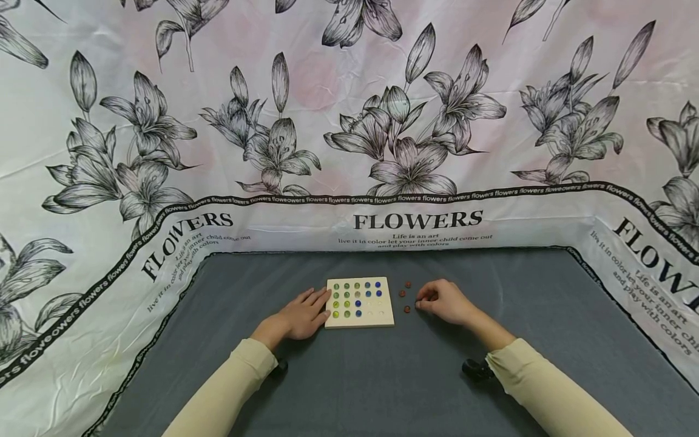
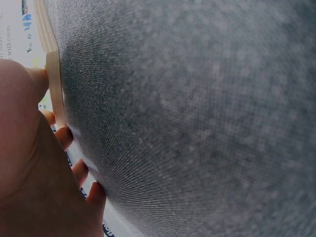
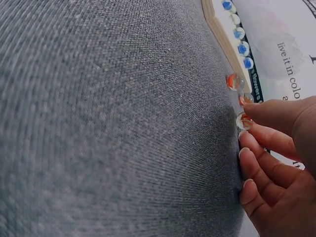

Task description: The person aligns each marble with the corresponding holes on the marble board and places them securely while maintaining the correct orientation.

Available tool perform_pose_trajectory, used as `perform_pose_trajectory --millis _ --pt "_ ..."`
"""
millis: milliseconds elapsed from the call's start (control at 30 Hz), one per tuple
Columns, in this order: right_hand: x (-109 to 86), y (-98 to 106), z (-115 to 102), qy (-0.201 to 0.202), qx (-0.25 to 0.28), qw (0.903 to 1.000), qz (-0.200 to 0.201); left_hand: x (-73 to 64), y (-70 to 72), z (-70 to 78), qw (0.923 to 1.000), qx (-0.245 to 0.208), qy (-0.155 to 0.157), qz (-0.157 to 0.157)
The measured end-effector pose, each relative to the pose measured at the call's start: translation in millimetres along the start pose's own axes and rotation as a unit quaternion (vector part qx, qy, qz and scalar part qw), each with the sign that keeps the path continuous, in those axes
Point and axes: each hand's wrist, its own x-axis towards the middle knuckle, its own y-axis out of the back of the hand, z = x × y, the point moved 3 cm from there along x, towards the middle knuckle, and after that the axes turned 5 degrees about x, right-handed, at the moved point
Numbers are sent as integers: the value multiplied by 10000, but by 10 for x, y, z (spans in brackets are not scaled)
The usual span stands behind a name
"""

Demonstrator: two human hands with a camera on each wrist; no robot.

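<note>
A pale wooden board [image 1: 360,321] lies on the grey cloth. Rows of green, yellowish and blue marbles fill many of its hollows; a few hollows at its lower right are bare. My left hand [image 1: 299,315] rests against the board's left edge with fingers extended, its thumb touching the board's side [image 2: 55,84] in the left wrist view. Right of the board, my right hand [image 1: 445,301] pinches a clear marble with orange-red inside [image 3: 244,121] between thumb and index finger. Several reddish marbles [image 1: 406,309] lie on the cloth between that hand and the board.
The grey cloth [image 1: 360,382] covers the table. Behind and at the sides hangs a white and pink sheet [image 1: 306,230] printed with flowers and lettering. Dark wrist devices [image 1: 477,369] sit beneath both cream sleeves.
</note>
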Motion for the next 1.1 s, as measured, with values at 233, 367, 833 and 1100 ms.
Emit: perform_pose_trajectory --millis 233,367,833,1100 --pt "11 -15 -21 -44 -11 10000 36 14 -16 -7 10000 -2 56 -28" --pt "19 -27 -14 -127 -28 9999 24 9 -10 -5 9999 -1 85 -69" --pt "-21 3 -20 126 68 9998 122 -20 17 10 9999 -85 -59 -33" --pt "-43 28 -27 -61 128 9998 109 -24 29 17 10000 -46 -61 -44"
